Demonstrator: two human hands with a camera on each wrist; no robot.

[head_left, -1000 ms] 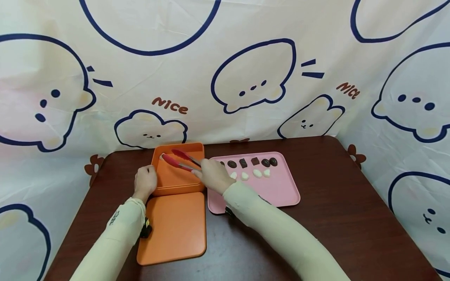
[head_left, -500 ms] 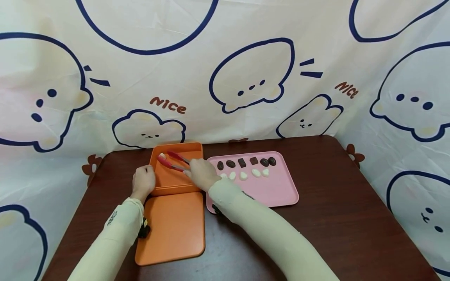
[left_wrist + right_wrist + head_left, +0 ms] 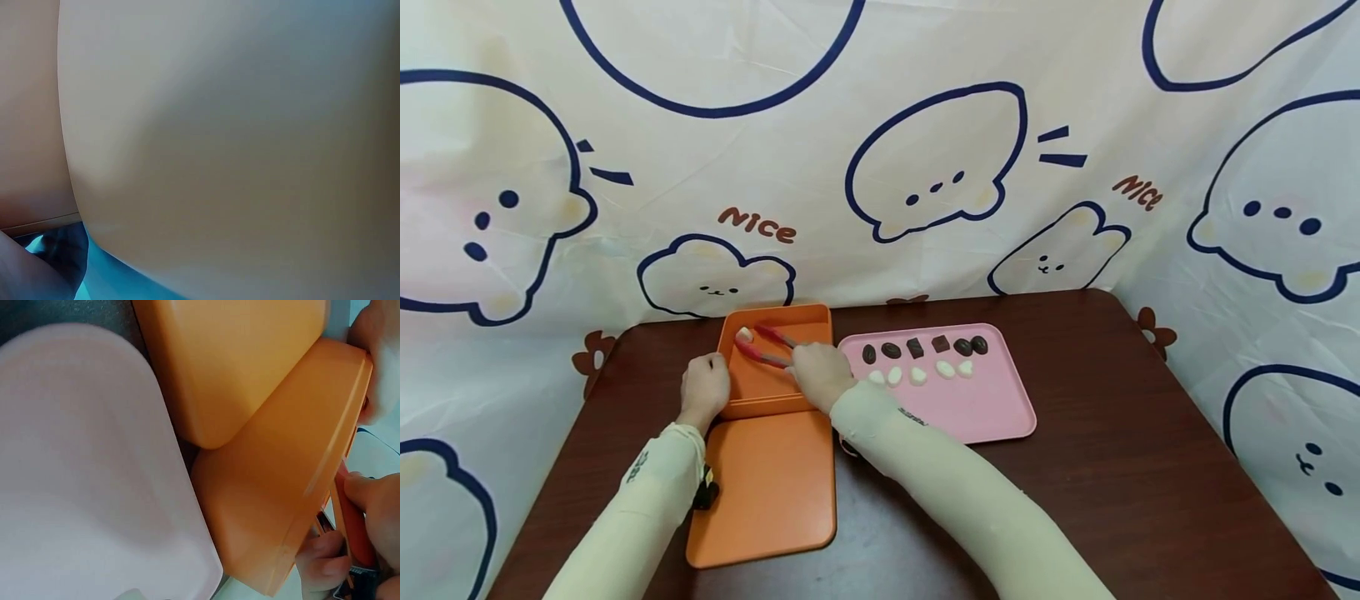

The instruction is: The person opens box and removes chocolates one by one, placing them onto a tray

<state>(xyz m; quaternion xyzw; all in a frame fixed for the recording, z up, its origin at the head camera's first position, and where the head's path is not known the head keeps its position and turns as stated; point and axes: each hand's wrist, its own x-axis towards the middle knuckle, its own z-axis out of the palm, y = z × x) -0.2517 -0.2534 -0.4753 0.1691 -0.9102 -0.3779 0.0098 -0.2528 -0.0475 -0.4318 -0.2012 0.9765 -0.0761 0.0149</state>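
My right hand (image 3: 820, 373) grips red-tipped tongs (image 3: 765, 359), which reach into an orange box (image 3: 782, 382). The tong tips stand apart, and a small white piece (image 3: 744, 333) lies in the box's far left corner, right at the nearer tip. At the box's left wall, my left hand (image 3: 706, 385) holds the rim, fingers curled. From the right wrist, the tongs' red arm (image 3: 355, 519) shows between thumb and fingers. Brown and white chocolates, among them a dark square (image 3: 941, 343) and a white heart (image 3: 965, 369), lie in two rows on a pink tray (image 3: 977, 412).
A flat orange lid (image 3: 763, 492) lies in front of the box, under the left forearm; it fills most of the left wrist view. The pink tray stands close beside the box on the right. A printed cloth (image 3: 925, 275) hangs behind the dark table (image 3: 1097, 417).
My right hand has moved left and slightly lower with the tongs, deeper into the box. The white piece shows more plainly beside the tip. My left hand stays on the box.
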